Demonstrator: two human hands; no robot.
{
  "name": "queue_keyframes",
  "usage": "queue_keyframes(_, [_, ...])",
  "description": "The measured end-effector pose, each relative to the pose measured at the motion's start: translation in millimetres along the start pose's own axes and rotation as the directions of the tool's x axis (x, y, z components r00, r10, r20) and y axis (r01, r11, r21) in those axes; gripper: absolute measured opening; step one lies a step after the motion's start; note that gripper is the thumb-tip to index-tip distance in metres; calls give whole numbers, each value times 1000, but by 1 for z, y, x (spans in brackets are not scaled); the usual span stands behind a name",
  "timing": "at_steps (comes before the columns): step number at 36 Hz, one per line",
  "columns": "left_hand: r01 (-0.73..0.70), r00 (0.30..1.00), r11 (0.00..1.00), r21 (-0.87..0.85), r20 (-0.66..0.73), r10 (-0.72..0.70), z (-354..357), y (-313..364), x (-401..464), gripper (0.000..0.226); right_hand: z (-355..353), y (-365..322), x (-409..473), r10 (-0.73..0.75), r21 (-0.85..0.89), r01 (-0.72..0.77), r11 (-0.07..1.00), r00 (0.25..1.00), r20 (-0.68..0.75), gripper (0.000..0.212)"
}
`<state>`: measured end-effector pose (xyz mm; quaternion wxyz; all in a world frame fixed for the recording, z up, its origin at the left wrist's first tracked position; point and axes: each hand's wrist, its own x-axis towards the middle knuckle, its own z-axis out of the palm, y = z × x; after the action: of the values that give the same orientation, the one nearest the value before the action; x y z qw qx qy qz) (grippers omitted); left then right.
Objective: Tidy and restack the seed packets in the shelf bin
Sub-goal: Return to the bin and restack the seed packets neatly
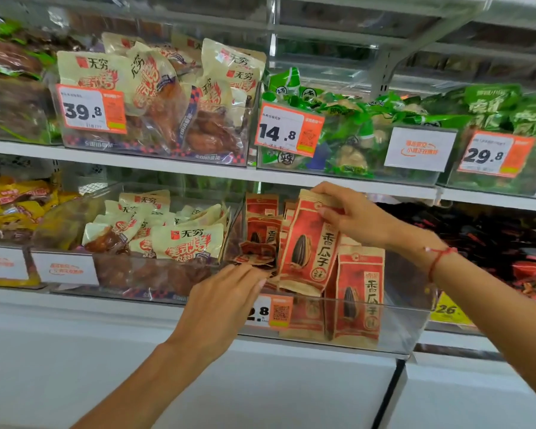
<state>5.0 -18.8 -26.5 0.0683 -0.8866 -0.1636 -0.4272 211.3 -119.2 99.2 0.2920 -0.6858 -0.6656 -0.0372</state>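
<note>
A white metal lower shelf (155, 308) carries clear plastic bins side by side: one bin (396, 332) of red-and-tan paper seed packets (358, 292), beside a bin (112, 274) of cream snack packets (188, 239).

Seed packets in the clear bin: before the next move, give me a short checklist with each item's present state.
1. Right hand grips the top of the tilted packet: ok.
2. Left hand holds a packet: cannot tell, fingertips at the packets' lower edges.
3. Packets stand upright in the clear bin: not ok, several lean.
4. Small crumpled packet straightened: not ok.
5. Front packet upright: ok.
</note>
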Motion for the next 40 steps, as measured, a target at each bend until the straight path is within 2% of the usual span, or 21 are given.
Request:
queue_keyframes(5, [-2,1000,1000,-6,-6,2,2,-1,0,32,-1,9,3,48,-34,-47,998,997,52,19])
queue_keyframes(11, [12,1000,1000,-29,6,-12,3,-2,0,30,51,11,-10,58,-253,-11,967,982,179,27])
queue_keyframes(13, [13,1000,1000,-23,15,-12,2,-2,-1,30,61,11,-18,8,-392,37,919,994,112,32])
queue_keyframes(16, [19,999,999,-27,29,-19,3,-3,-2,30,59,5,-28,-45,-500,73,863,997,68,30])
queue_keyframes(20, [23,999,999,-36,38,-21,1,-3,-3,31,58,-19,-58,-138,-507,126,852,990,15,20])
queue_keyframes(21, [24,999,999,-38,37,-23,1,-3,-3,31,61,-23,-69,-153,-530,132,837,988,4,23])
queue_keyframes(25, [42,998,998,-52,43,-39,-1,-1,-3,31,77,-22,-103,-122,-629,105,770,992,17,62])
queue_keyframes(27, [50,998,997,-53,40,-48,-2,0,-3,31,79,-19,-109,-112,-617,83,782,994,-8,60])
queue_keyframes(31, [68,997,996,-63,39,-66,-2,1,-4,22,65,-25,-100,-61,-541,30,840,997,-38,28])
queue_keyframes(33, [83,996,993,-85,52,-78,-2,1,-5,20,53,-34,-89,-19,-464,-5,886,999,-46,29])
queue_keyframes(37, [119,989,986,-117,96,-108,-2,2,-5,33,31,-37,-49,45,-331,-89,939,989,-138,27])
queue_keyframes(40, [132,986,983,-130,123,-116,-3,3,-6,34,32,-20,-6,102,-464,-130,876,991,-84,29])
